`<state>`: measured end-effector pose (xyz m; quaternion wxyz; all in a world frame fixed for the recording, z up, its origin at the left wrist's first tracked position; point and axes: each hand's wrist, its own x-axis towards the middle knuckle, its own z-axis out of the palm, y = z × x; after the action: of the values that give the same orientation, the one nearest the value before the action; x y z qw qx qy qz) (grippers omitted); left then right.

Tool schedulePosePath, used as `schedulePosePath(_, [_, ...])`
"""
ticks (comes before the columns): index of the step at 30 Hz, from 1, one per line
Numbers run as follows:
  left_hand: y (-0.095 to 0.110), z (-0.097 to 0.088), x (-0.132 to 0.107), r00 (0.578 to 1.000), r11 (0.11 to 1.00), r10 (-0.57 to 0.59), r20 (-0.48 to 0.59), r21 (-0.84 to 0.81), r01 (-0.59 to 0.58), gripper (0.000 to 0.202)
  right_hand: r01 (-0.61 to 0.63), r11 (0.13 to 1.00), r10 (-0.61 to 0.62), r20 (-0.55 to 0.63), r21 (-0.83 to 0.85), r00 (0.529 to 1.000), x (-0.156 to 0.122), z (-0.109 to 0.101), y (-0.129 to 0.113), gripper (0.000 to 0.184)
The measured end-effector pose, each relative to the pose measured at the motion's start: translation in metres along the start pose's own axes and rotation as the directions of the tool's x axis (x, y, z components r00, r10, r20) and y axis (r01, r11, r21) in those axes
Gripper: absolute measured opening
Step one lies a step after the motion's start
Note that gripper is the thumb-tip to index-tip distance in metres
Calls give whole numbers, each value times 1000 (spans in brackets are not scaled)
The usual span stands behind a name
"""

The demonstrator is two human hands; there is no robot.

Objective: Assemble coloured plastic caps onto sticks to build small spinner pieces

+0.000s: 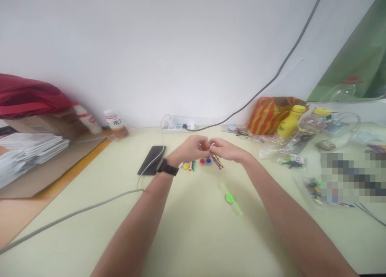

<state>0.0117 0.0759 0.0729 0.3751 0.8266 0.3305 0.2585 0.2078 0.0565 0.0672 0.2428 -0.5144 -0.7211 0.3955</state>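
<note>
Both of my hands meet over the middle of the table, fingertips pinched together. My left hand (193,148), with a black watch (167,167) at the wrist, is closed; whatever it pinches is too small to make out. Closed against it from the right is my right hand (224,149), its grip likewise hidden. Just below the hands lie colourful thin sticks (217,161), a red round piece (202,161), a blue round piece (208,161) and a yellow round piece (186,165). Nearer to me, between my forearms, is a bright green piece with two long blades (230,199).
A black phone (150,160) with a cable lies left of my hands. A power strip (177,124) sits by the wall. Bottles (116,124) and stacked white packets (33,148) stand left. On the right are a striped bag (265,115), a yellow bottle (291,122) and plastic bags of parts (313,190).
</note>
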Motion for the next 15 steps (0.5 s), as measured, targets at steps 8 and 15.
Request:
schedulePosePath(8, [-6, 4, -2, 981, 997, 41, 188, 52, -52, 16, -164, 935, 150, -66, -316, 986, 8, -12, 36, 19])
schedulePosePath(15, [-16, 17, 2, 931, 973, -115, 346, 230, 35, 22, -172, 857, 259, 117, -485, 959, -6, -24, 18, 21])
